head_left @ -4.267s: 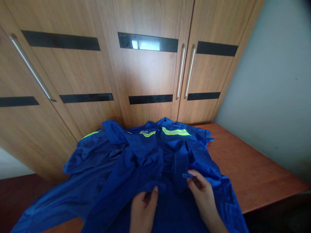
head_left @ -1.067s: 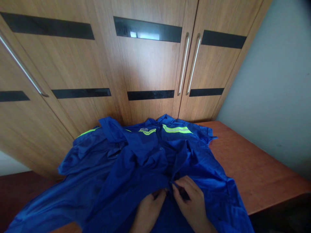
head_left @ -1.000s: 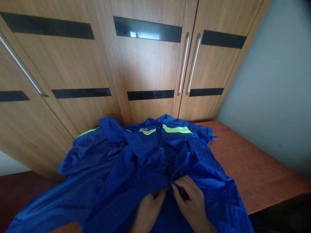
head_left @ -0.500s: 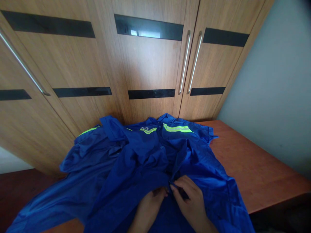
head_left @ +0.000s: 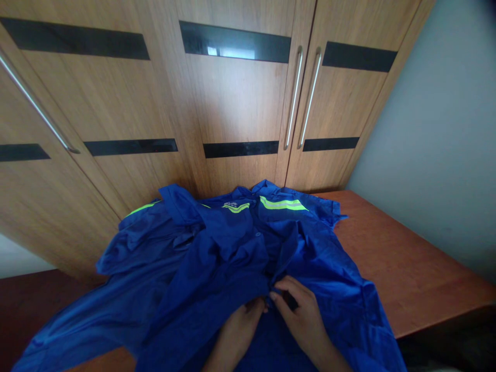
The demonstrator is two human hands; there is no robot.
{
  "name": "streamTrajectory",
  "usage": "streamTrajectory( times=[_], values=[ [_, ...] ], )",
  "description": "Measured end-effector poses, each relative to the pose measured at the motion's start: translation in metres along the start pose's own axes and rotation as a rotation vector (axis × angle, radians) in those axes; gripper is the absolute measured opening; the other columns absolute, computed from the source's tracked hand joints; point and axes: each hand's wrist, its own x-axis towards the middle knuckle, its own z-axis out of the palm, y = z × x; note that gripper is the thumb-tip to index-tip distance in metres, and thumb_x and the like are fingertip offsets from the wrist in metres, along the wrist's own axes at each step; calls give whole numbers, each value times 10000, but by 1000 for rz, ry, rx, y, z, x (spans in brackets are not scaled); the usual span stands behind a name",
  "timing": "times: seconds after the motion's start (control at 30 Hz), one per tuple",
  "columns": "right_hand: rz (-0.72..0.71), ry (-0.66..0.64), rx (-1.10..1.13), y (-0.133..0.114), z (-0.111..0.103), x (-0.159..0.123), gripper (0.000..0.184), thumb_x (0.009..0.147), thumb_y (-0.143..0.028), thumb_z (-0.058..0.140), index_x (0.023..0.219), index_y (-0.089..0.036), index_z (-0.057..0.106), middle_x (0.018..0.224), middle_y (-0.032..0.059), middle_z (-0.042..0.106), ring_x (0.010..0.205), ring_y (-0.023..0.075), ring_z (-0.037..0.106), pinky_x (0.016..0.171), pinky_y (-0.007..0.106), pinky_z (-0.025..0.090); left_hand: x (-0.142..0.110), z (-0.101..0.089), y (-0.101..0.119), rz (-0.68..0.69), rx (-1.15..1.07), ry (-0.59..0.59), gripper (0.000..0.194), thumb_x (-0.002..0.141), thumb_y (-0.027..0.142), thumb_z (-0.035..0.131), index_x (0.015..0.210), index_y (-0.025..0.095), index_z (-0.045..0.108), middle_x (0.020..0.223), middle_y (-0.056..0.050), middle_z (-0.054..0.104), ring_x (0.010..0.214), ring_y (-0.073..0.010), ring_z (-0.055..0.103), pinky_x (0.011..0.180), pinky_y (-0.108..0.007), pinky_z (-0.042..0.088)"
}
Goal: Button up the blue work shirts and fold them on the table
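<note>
With the blue jacket (head_left: 217, 274) pinched in the fingertips of both the left hand (head_left: 238, 328) and the right hand (head_left: 304, 312), hold the front edges (head_left: 272, 279) close and level, letting the rest lie slack on the table (head_left: 391, 258), near side of the cupboard (head_left: 240, 103)

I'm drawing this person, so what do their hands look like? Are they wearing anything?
The left hand and right hand are both bare, with no gloves. I can't see a ring, watch or bracelet, but some fingers are partly hidden. No sleeves show on the wrists.
</note>
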Motion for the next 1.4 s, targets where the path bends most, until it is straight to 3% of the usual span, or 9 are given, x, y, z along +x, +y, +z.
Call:
streamTrajectory(
  times=[0.17, 0.4, 0.6, 0.8, 0.97, 1.4],
  values=[
    [34, 63, -22, 5, 2, 1, 97, 866, -212, 551, 806, -203, 627, 741, 9, 617, 666, 138, 592, 599, 215, 458, -1, 3, 2, -18, -181, -112, 285, 837, 419, 523, 827, 177, 673, 845, -57, 735, 785, -196, 677, 804, -300, 523],
    [27, 109, -52, 10, 4, 2, 100, 844, -218, 581, 919, -203, 645, 802, 28, 649, 701, 154, 621, 616, 228, 495, 4, 6, 3, -43, -271, -183, 283, 773, 387, 617, 945, 179, 700, 1023, -77, 728, 1011, -229, 654, 982, -346, 460],
    [-26, 63, -12, 5, 3, 0, 152, 878, -227, 558, 976, -214, 673, 832, 39, 664, 708, 151, 632, 632, 225, 522, 3, 3, 2, -59, -148, -57, 342, 831, 464, 518, 850, 174, 698, 892, -76, 737, 847, -230, 684, 833, -341, 536],
    [-55, 118, -19, 3, 2, -1, 149, 876, -235, 568, 932, -212, 703, 867, 57, 689, 783, 172, 660, 693, 245, 548, 2, 3, -6, 14, -21, -5, 350, 826, 453, 548, 997, 187, 697, 1012, -93, 726, 1016, -248, 643, 1030, -413, 413],
    [-64, 111, -20, 2, 2, 1, 135, 861, -241, 594, 923, -209, 711, 816, 49, 688, 714, 158, 653, 641, 231, 545, 3, 4, -5, 14, 41, 31, 306, 814, 413, 545, 949, 197, 714, 1014, -87, 724, 1040, -260, 630, 1070, -431, 356],
    [-58, 100, 5, 3, 2, 0, 100, 851, -225, 611, 890, -212, 701, 825, 38, 678, 733, 153, 647, 646, 222, 532, 3, 4, -3, 57, -37, 16, 288, 830, 350, 516, 961, 182, 711, 921, -77, 740, 929, -240, 676, 922, -371, 490]
  ],
)
